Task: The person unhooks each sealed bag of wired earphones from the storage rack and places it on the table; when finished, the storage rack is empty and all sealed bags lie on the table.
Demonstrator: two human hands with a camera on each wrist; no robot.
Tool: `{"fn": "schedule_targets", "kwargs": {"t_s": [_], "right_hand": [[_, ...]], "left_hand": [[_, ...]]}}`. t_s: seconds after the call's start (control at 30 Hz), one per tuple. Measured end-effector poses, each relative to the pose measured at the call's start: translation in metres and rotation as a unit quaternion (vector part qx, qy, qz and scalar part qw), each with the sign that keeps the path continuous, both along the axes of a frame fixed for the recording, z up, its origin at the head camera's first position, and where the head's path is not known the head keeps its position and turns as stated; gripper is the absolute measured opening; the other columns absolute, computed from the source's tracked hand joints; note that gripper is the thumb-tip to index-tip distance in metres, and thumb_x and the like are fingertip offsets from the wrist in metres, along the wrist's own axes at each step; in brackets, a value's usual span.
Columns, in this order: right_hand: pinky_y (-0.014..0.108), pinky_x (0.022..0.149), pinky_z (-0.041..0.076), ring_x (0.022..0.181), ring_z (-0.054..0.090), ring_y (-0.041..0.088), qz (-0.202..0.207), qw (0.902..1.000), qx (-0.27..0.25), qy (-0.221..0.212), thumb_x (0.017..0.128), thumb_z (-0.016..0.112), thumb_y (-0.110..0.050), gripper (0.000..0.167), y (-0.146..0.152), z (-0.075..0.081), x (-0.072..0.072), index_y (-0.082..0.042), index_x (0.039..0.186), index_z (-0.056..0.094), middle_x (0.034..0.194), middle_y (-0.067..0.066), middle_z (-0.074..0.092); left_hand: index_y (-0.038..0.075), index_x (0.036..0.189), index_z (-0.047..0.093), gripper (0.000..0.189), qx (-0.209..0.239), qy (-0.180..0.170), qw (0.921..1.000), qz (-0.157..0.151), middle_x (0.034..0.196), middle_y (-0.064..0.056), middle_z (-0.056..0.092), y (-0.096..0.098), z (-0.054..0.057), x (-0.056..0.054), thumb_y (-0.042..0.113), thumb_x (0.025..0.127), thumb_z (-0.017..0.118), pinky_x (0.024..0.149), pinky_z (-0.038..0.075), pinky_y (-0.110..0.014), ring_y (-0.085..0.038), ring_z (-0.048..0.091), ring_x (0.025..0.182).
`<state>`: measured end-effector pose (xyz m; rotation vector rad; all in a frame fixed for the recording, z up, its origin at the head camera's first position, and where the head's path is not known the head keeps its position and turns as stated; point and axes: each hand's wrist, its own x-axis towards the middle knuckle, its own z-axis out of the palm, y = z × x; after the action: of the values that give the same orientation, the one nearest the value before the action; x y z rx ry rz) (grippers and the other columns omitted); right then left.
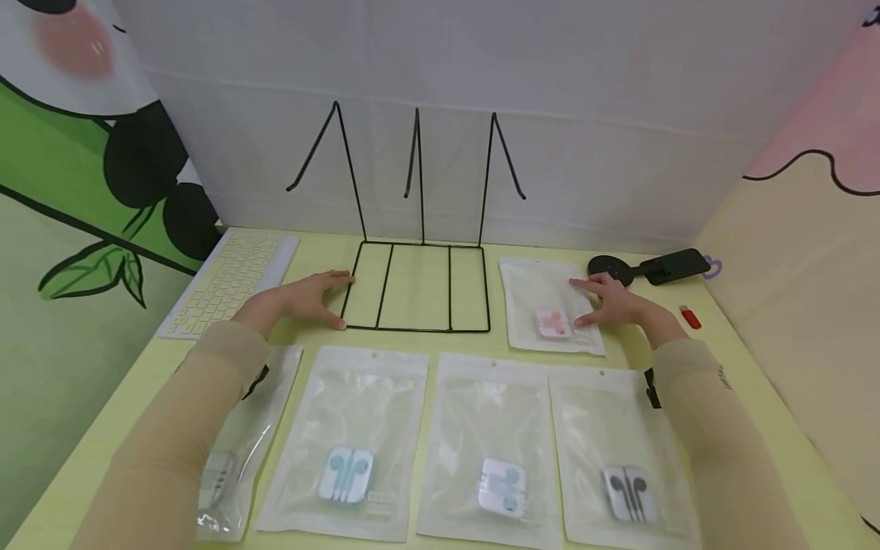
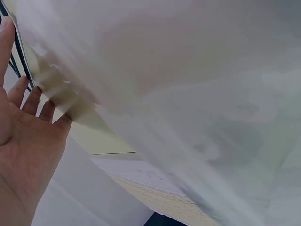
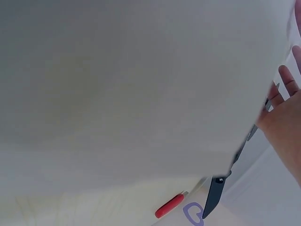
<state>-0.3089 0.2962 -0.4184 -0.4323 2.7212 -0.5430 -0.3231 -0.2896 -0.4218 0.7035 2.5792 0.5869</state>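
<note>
My left hand is at the left side of a black wire rack, thumb and fingertips spread along its edge; firm contact is hard to tell. The left wrist view shows that palm with fingers extended. Over at the right, my right hand has its fingertips at the right edge of a white zip bag containing pink-and-white earphones. No curled grip is visible there. A blurred bag fills most of both wrist views, and in the right one several fingers show beyond it.
Several similar bags line the front: blue earphones, light-blue earphones, black earphones, and a silvery bag partly behind the left sleeve. A white keyboard, black folding stand and red USB stick lie farther back.
</note>
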Motion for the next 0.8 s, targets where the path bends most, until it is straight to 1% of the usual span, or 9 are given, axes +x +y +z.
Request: {"fn": "schedule_targets", "kwargs": {"t_s": [0.17,0.3,0.47,0.57,0.63,0.7,0.8], "right_hand": [[0.067,0.102,0.019,0.129,0.019,0.046,0.008,0.9996,-0.010,0.024,0.076,0.077,-0.040,0.091,0.001,0.001,-0.002,-0.012,0.148,0.030,0.143,0.028,0.017],[0.066,0.102,0.019,0.130,0.018,0.048,0.019,0.9986,-0.025,0.042,0.078,0.077,-0.037,0.088,0.001,0.012,-0.001,-0.009,0.147,0.031,0.142,0.030,0.018],[0.066,0.101,0.023,0.132,0.020,0.047,0.024,0.9957,-0.037,0.082,0.083,0.073,-0.035,0.082,0.000,0.038,0.004,-0.010,0.148,0.030,0.146,0.029,0.019],[0.064,0.102,0.026,0.132,0.024,0.044,0.014,0.9931,-0.044,0.107,0.084,0.072,-0.036,0.082,-0.002,0.056,0.008,-0.014,0.149,0.028,0.146,0.025,0.021],[0.064,0.101,0.027,0.132,0.025,0.043,0.004,0.9918,-0.051,0.117,0.084,0.071,-0.037,0.082,-0.004,0.068,0.011,-0.017,0.150,0.028,0.147,0.023,0.021],[0.064,0.101,0.026,0.133,0.024,0.043,-0.004,0.9906,-0.054,0.125,0.084,0.071,-0.039,0.081,-0.006,0.079,0.015,-0.020,0.150,0.027,0.148,0.021,0.021],[0.066,0.101,0.024,0.135,0.021,0.044,-0.011,0.9879,-0.062,0.142,0.084,0.071,-0.039,0.082,-0.013,0.095,0.024,-0.022,0.150,0.027,0.150,0.022,0.018]], "left_hand": [[0.010,0.151,0.021,0.100,-0.004,-0.003,1.0000,-0.002,0.157,-0.017,0.007,0.001,0.000,-0.003,0.046,0.075,0.076,0.110,0.013,-0.063,-0.043,0.005,0.142],[0.009,0.151,0.021,0.099,-0.006,-0.006,1.0000,0.000,0.157,-0.018,0.007,0.001,0.002,-0.003,0.044,0.076,0.076,0.110,0.012,-0.063,-0.043,0.005,0.142],[0.008,0.151,0.021,0.098,-0.010,-0.008,0.9999,0.005,0.157,-0.018,0.007,0.000,0.008,-0.004,0.041,0.077,0.077,0.111,0.011,-0.062,-0.043,0.005,0.142],[0.008,0.150,0.021,0.099,-0.012,-0.012,0.9998,0.007,0.157,-0.019,0.008,-0.001,0.012,-0.005,0.041,0.076,0.077,0.111,0.011,-0.061,-0.043,0.006,0.142],[0.006,0.150,0.021,0.100,-0.010,-0.008,0.9999,0.005,0.156,-0.020,0.010,-0.002,0.015,-0.006,0.041,0.075,0.078,0.111,0.012,-0.060,-0.044,0.008,0.141],[0.008,0.150,0.021,0.100,0.000,-0.005,0.9999,0.010,0.157,-0.019,0.010,-0.002,0.021,-0.005,0.040,0.075,0.079,0.111,0.013,-0.060,-0.043,0.008,0.142],[0.010,0.151,0.020,0.100,0.021,0.014,0.9996,0.009,0.157,-0.016,0.011,0.000,0.033,-0.002,0.039,0.075,0.079,0.110,0.017,-0.060,-0.041,0.009,0.142]]}}
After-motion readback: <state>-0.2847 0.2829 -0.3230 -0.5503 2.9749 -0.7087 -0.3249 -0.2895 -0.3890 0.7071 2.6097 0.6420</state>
